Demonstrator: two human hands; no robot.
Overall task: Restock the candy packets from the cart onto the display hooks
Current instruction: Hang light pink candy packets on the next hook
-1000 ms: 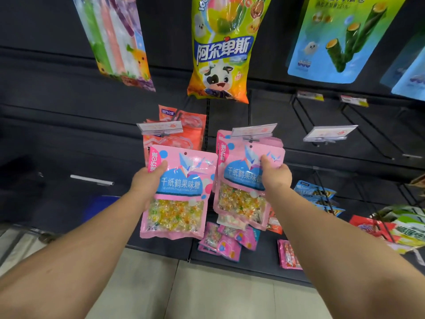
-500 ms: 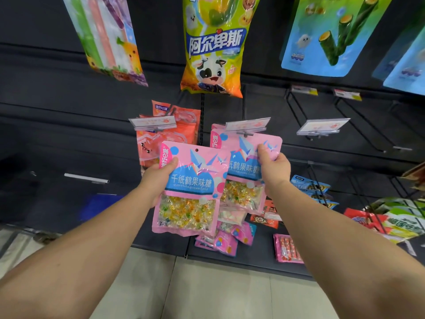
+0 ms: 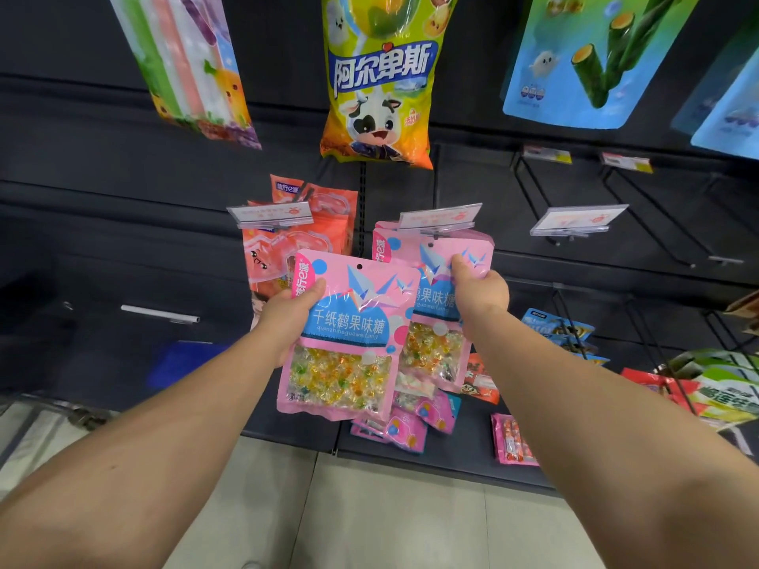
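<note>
My left hand (image 3: 287,312) grips a pink candy packet (image 3: 349,342) by its left edge, its hang hole free at the top. My right hand (image 3: 478,295) pinches another pink candy packet (image 3: 435,347) near its top, just under the middle display hook (image 3: 439,219) with its price tag. The second packet's top edge sits at the hook's tip; I cannot tell whether it is threaded on. More pink packets hang behind it. The left-hand packet overlaps the front of the right one.
Orange packets (image 3: 300,240) hang on the hook to the left. An empty tagged hook (image 3: 579,221) juts out to the right. Yellow, striped and blue bags hang above. Loose small packets (image 3: 406,429) lie on the dark bottom shelf (image 3: 460,449). Green bags (image 3: 727,396) sit at far right.
Both hands have risen toward the middle hook. The left packet has moved right and now overlaps the right one, whose top has come up under the price tag.
</note>
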